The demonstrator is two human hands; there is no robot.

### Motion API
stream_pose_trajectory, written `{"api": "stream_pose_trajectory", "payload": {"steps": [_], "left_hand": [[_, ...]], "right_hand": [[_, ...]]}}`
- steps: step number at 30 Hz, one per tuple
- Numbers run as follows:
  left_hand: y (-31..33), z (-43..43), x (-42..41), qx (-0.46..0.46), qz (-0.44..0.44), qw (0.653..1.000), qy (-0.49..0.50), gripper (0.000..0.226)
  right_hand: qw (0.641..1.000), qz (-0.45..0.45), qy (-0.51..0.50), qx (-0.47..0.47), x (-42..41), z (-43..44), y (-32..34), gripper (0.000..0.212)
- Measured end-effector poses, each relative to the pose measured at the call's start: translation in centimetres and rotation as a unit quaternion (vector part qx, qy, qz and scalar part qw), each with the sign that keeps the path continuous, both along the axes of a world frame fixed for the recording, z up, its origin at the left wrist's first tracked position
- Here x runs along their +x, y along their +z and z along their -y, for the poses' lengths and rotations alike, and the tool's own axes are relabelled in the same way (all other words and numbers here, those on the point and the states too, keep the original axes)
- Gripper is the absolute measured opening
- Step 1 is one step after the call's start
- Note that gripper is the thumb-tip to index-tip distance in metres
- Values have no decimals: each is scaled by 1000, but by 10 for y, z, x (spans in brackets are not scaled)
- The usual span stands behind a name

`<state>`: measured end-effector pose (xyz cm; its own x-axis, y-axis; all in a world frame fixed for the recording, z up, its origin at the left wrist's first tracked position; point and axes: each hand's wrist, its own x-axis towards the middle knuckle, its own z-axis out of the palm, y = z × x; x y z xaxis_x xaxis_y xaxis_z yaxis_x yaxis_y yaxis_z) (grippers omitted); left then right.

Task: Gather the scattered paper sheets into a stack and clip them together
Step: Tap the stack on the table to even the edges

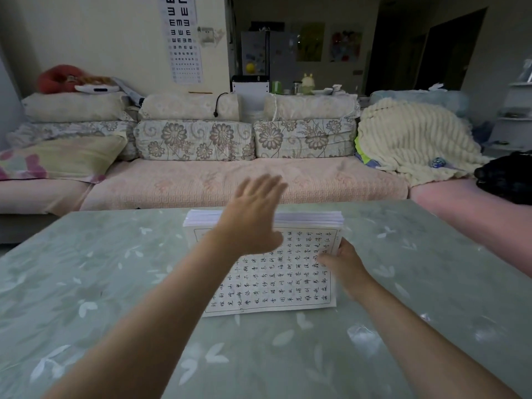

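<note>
Left hand (253, 217): fingers straight, spread, holding nothing; motion-blurred, covering far middle of paper stack (276, 286). Right hand (347, 267): thumb atop stack's right edge, pinching it; fingers hidden beneath. Stack rests on table (115, 283).

Both bare forearms reach forward from the lower edge of the view, the left one crossing toward the middle. The left hand (253, 218) is lifted with the palm down, its fingers (260, 187) straight and close together — a little blurred. The right hand (347, 267) is lower and more to the right. It pinches a paper sheet (273, 289) at the right edge — thumb on top, the other fingers curled there.
</note>
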<state>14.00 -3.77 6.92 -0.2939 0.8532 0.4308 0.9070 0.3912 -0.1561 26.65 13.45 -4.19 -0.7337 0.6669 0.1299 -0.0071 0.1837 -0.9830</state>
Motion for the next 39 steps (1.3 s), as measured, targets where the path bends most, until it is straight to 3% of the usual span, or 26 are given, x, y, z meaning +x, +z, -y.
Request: {"api": "stream_pose_trajectory", "payload": {"steps": [2, 4, 6, 11, 13, 14, 16, 18, 19, 21, 23, 26, 31, 36, 39], "left_hand": [[6, -24, 5, -60, 5, 998, -9, 71], [10, -31, 4, -80, 51, 995, -1, 40], [8, -27, 1, -86, 61, 994, 2, 22], [-13, -8, -7, -44, -10, 998, -37, 29], [-11, -1, -13, -28, -15, 999, -41, 27], [-9, 3, -17, -20, -7, 999, -37, 26], [-1, 15, -25, 5, 28, 999, -24, 23], [8, 30, -32, 43, 86, 995, -1, 20], [13, 38, -34, 68, 130, 989, 8, 19], [20, 54, -42, 138, 223, 965, 24, 21], [18, 65, -47, 235, 300, 924, 32, 21], [2, 77, -46, 369, 400, 839, 20, 22], [-47, 83, -35, 446, 546, 709, 14, 34], [-62, 72, -31, 479, 606, 635, 6, 27], [-71, 70, -27, 448, 621, 643, 10, 33]], "right_hand": [[1000, -6, 3, 3, 2, 2, 1, 41], [1000, -7, 14, 5, 4, 3, 2, 44], [1000, -5, 12, -1, 4, 3, 2, 44], [1000, -8, -6, 21, -3, 6, 4, 35], [996, 6, -58, 65, -9, 8, 3, 27], [991, 19, -95, 90, -12, 7, 0, 33], [987, 37, -136, 81, -15, 6, 0, 72], [993, 30, -112, -27, -15, 6, 3, 97], [993, 8, -72, -91, -16, 6, 5, 95], [982, -43, 27, -180, -22, 11, 9, 75], [976, -70, 93, -183, -29, 21, 20, 66], [979, -77, 126, -139, -37, 34, 38, 56], [990, -24, 134, 35, -43, 47, 49, 44], [993, -54, 68, 83, -48, 56, 45, 54], [994, -56, 52, 72, -43, 58, 39, 50]]}}
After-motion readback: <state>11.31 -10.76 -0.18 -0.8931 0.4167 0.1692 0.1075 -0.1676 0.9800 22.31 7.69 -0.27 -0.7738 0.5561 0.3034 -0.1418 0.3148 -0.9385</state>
